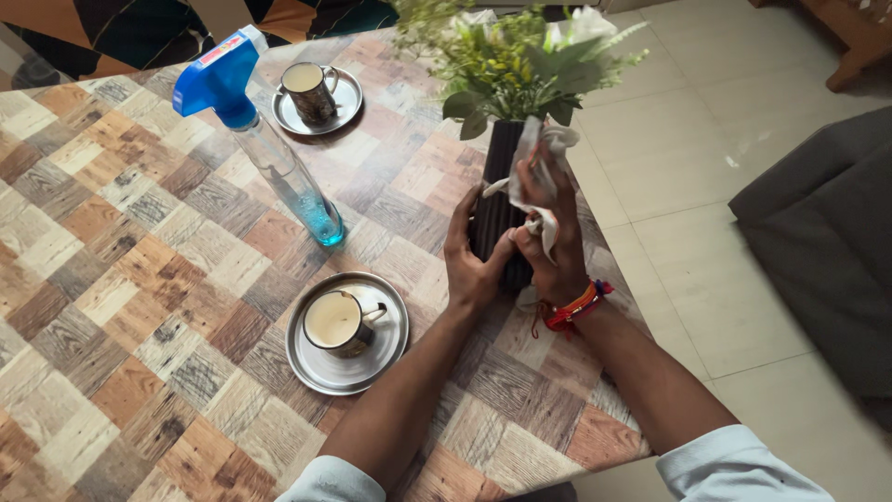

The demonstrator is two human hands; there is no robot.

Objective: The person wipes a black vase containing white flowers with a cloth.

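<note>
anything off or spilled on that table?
No spill or damage shows. Both cups sit upright on their saucers, and the spray bottle stands on its base. The left hand steadies the black vase near the table edge while the right hand presses a white cloth against it.

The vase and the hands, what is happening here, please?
A person is wiping a dark ribbed vase of flowers on a patterned table. The left hand steadies the vase; the right hand presses a white cloth against it. A spray bottle and two cups on saucers stand nearby.
</note>
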